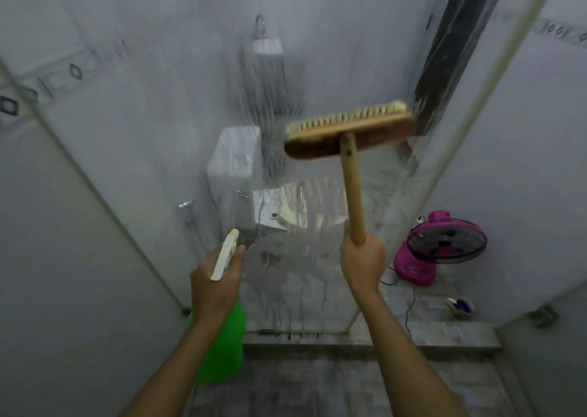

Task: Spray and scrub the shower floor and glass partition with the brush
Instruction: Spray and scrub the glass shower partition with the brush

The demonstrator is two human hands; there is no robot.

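My right hand (362, 259) grips the lower end of a wooden brush handle. The brush (349, 131) has a wide wooden head with pale bristles, raised against the upper right of the wet glass partition (178, 105). Streaks of water run down the glass. My left hand (216, 285) holds a green spray bottle (222, 346) by its cream trigger head, nozzle pointing at the glass lower left of the brush. The grey tiled shower floor (317, 385) lies below.
Behind the glass a toilet tank (235, 169) and bowl show blurred. A pink fan (438, 248) stands outside at right with its cord trailing. A low tiled curb (365, 343) runs under the glass. White walls close in on both sides.
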